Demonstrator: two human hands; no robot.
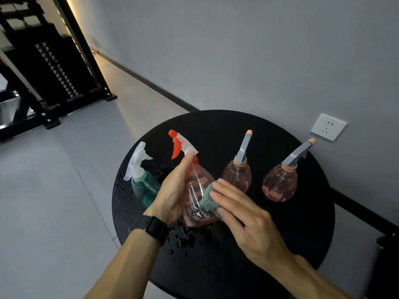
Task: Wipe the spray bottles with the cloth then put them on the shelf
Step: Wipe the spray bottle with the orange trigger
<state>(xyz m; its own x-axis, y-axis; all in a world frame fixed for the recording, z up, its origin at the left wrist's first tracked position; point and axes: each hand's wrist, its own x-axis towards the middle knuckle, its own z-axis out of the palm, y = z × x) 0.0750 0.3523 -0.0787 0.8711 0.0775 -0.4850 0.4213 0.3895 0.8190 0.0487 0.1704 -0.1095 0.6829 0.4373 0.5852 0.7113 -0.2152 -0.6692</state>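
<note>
My left hand [172, 193] grips a clear pink spray bottle [197, 190] with an orange trigger, held tilted above the round black table [280, 234]. Against the bottle's right side my right hand [241, 214] presses a green cloth [208, 198] with its fingers. A teal bottle [142, 186] with a clear white sprayer stands at the table's left edge, partly behind my left hand. Two round pink bottles with grey spray heads stand behind, one in the middle [237, 176] and one to the right [279, 184].
Water drops [183, 238] lie on the table near its left and front edge. A black metal shelf frame [54, 83] stands on the grey floor at the far left. A grey wall with a white socket [328, 126] runs behind the table.
</note>
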